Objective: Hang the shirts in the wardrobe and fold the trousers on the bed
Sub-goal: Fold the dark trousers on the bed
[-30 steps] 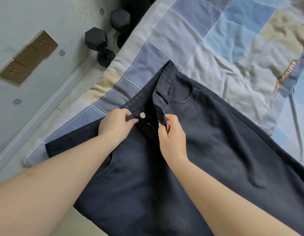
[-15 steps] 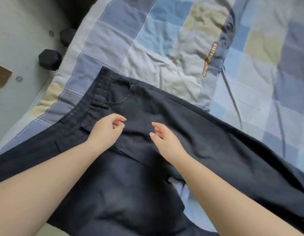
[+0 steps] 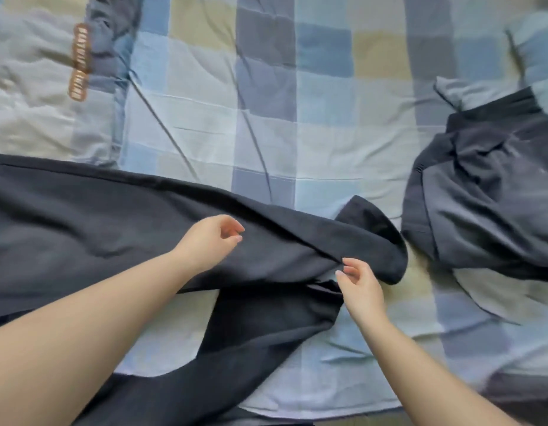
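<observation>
Dark navy trousers point(image 3: 113, 229) lie spread across the checked bedspread point(image 3: 297, 118), their legs running to the right. The far leg ends in a rumpled hem point(image 3: 374, 238); the near leg point(image 3: 260, 339) crosses under it toward the bottom left. My left hand point(image 3: 209, 242) hovers over the far leg with fingers loosely curled, holding nothing. My right hand point(image 3: 357, 284) is at the spot where the two legs meet, fingertips touching the fabric edge, fingers relaxed.
A second dark garment point(image 3: 481, 204) lies crumpled on the bed at the right. A blue-grey piece with an orange printed strip point(image 3: 80, 61) lies at the upper left. Another dark cloth edge point(image 3: 525, 392) shows at the bottom right.
My view and both hands have moved from the waistband along the trousers to the leg ends. The hands let go of the fly and button; the floor and dumbbells left the view.
</observation>
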